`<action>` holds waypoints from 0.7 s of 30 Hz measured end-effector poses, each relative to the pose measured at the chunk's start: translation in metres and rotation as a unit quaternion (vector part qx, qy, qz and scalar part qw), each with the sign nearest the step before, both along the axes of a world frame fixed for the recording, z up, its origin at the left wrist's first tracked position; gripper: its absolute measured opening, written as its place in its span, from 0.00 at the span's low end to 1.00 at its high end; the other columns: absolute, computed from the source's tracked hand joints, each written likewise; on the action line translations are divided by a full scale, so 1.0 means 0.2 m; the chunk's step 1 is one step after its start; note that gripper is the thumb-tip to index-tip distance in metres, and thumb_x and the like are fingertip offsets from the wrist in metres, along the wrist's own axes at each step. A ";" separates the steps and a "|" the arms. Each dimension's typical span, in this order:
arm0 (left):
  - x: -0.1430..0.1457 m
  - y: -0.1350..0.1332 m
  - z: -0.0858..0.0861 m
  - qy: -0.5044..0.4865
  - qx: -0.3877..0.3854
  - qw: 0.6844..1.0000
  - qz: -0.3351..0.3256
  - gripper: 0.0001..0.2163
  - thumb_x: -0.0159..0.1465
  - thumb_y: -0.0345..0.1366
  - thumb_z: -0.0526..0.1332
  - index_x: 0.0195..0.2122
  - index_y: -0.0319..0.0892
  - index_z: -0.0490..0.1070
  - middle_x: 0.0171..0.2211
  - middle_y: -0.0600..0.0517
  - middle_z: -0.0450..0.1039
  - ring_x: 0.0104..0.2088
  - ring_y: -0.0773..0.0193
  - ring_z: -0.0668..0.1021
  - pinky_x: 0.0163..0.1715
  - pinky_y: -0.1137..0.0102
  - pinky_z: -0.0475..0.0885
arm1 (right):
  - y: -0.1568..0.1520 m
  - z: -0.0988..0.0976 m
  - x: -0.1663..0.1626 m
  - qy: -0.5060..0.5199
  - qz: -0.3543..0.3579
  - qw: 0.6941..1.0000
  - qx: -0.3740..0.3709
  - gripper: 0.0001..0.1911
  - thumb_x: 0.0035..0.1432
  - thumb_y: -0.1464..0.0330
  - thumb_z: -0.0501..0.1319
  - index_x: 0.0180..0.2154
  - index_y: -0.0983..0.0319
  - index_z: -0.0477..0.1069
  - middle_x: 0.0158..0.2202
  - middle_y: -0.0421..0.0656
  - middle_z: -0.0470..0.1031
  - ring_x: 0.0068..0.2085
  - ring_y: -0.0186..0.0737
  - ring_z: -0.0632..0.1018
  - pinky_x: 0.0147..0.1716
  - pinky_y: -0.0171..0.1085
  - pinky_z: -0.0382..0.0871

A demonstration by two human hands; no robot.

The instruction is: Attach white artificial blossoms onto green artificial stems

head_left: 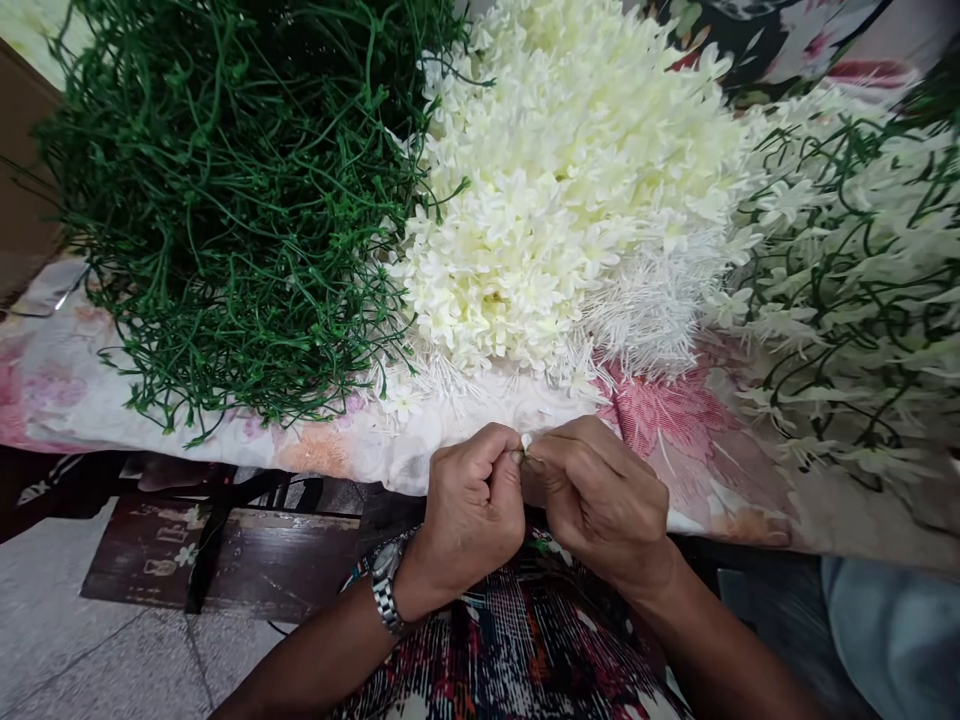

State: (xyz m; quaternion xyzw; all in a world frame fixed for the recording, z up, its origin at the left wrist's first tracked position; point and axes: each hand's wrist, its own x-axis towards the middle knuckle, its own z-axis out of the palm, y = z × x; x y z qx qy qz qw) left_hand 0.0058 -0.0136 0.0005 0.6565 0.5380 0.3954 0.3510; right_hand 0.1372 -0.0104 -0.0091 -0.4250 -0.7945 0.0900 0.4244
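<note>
My left hand (469, 510) and my right hand (600, 500) meet fingertip to fingertip at the near edge of a flowered cloth (315, 445). Both are closed in a pinch on one tiny white flower piece (526, 441) held between them. A metal watch (386, 590) sits on my left wrist. Just beyond the hands lies a big heap of cream-white artificial blossoms (570, 190) with white bristly sprigs (645, 310) at its edge. A heap of bare green plastic stems (225, 200) lies to the left of it.
At the right lies a pile of green stems fitted with white flowers (855, 280). A dark wooden board (225, 560) rests on the tiled floor (67, 640) at lower left. My patterned lap (517, 650) is below the hands. A brown box edge (22, 170) shows far left.
</note>
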 end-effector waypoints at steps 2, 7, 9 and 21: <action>0.00 0.00 -0.01 -0.020 -0.019 1.000 0.000 0.08 0.58 0.25 0.51 0.24 0.40 0.62 0.17 0.59 0.58 0.18 0.73 0.62 0.19 0.77 0.58 | 0.00 0.00 0.01 0.009 0.005 1.000 -0.016 0.08 0.55 0.81 0.54 0.32 0.63 0.65 0.24 0.41 0.68 0.28 0.34 0.70 0.26 0.34 0.67; -0.01 0.01 -0.01 -0.119 -0.096 0.988 -0.019 0.06 0.59 0.28 0.52 0.26 0.41 0.64 0.15 0.61 0.60 0.15 0.74 0.62 0.18 0.78 0.61 | 0.01 0.03 0.06 0.050 0.034 0.991 -0.116 0.06 0.56 0.75 0.57 0.39 0.64 0.67 0.31 0.44 0.72 0.33 0.35 0.73 0.31 0.34 0.70; -0.01 0.00 0.00 -0.129 -0.111 0.985 -0.020 0.06 0.59 0.28 0.52 0.26 0.41 0.64 0.14 0.62 0.58 0.13 0.75 0.61 0.17 0.78 0.60 | 0.01 0.05 0.08 0.058 0.040 0.990 -0.125 0.08 0.56 0.72 0.59 0.40 0.63 0.67 0.33 0.44 0.72 0.35 0.36 0.73 0.33 0.35 0.70; -0.01 -0.01 0.00 -0.081 -0.073 0.994 -0.015 0.08 0.60 0.30 0.53 0.24 0.41 0.64 0.15 0.59 0.61 0.16 0.73 0.63 0.18 0.78 0.60 | 0.02 0.04 0.05 0.092 0.030 0.992 -0.075 0.05 0.56 0.76 0.57 0.32 0.62 0.67 0.25 0.40 0.69 0.28 0.32 0.71 0.26 0.32 0.66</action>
